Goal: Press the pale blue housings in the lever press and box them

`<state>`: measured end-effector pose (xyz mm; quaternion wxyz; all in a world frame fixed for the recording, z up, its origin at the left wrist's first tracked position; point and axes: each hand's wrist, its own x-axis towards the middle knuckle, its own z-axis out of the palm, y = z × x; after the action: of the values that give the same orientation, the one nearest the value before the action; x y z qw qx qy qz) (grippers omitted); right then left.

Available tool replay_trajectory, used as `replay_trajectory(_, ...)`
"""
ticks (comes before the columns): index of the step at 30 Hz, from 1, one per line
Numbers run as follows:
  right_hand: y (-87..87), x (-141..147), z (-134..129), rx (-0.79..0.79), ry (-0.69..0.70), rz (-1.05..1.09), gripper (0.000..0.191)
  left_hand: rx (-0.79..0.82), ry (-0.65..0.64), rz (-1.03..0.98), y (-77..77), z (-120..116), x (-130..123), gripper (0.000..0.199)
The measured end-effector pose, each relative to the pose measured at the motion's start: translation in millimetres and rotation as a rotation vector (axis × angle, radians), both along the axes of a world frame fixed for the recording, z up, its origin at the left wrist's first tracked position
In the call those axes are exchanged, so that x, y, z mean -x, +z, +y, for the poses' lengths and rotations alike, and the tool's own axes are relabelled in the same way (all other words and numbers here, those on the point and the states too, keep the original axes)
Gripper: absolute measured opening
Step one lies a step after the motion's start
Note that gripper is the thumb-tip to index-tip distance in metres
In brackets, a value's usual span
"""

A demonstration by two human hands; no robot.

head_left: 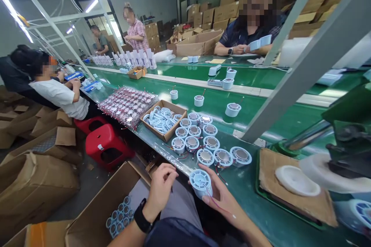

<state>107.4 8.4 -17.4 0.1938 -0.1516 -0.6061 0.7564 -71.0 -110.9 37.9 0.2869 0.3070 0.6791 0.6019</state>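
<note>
My right hand [218, 188] is wrapped round a light blue round plastic housing [200, 183], its ribbed open face turned up. A thin red wire [216, 202] with a small white connector hangs from the housing across my palm. To its left, my left hand [162, 181] is held with the fingers curled in. Whatever those fingers may pinch is too small or hidden to make out. Just beyond both hands, several similar housings with round metal discs [206, 156] in their tops stand grouped on the green bench [240, 185], wires trailing between them.
Light blue rings fill a cardboard box [167, 137]. Left of it lie many small wired parts [127, 104]. Several housings [198, 100] sit on the green belt [185, 112]. A press [348, 139] stands at right, behind a slanted grey post [301, 61]. Co-workers [65, 92] sit nearby.
</note>
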Motion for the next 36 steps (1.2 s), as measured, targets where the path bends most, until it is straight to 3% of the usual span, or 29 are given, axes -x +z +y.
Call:
replay_trajectory(3,-2.3,1,4,-0.045,-0.017,-0.037,0.083,0.033,0.046,0.184,-7.4,-4,5,0.019)
replay_trajectory(6,-4.8,1,7,-0.103,-0.03,-0.094,0.079,0.089,0.073,0.143,-12.6,-6,12,0.025)
replay_trajectory(9,-8.4,0,4,-0.144,-0.044,-0.14,0.076,0.099,0.098,-0.069,-13.7,-3,19,0.038)
replay_trajectory(11,-10.6,0,1,-0.154,-0.074,-0.15,0.075,0.017,0.106,-0.245,-12.3,1,23,0.046)
replay_trajectory(17,-8.4,-2,-3,-0.096,-0.153,-0.162,0.075,-0.297,0.101,-0.603,-14.2,9,31,0.038)
replay_trajectory(20,-6.0,-3,-2,-0.077,-0.178,-0.167,0.08,-0.367,0.147,-0.721,-28.1,5,39,0.031)
replay_trajectory(26,-17.5,-5,-2,-0.072,-0.205,-0.213,0.079,-0.39,0.406,-0.931,-65.4,-21,61,0.03)
replay_trajectory(36,-43.3,-21,7,-0.099,-0.169,-0.318,0.087,-0.366,0.57,-1.072,-93.4,-34,72,0.025)
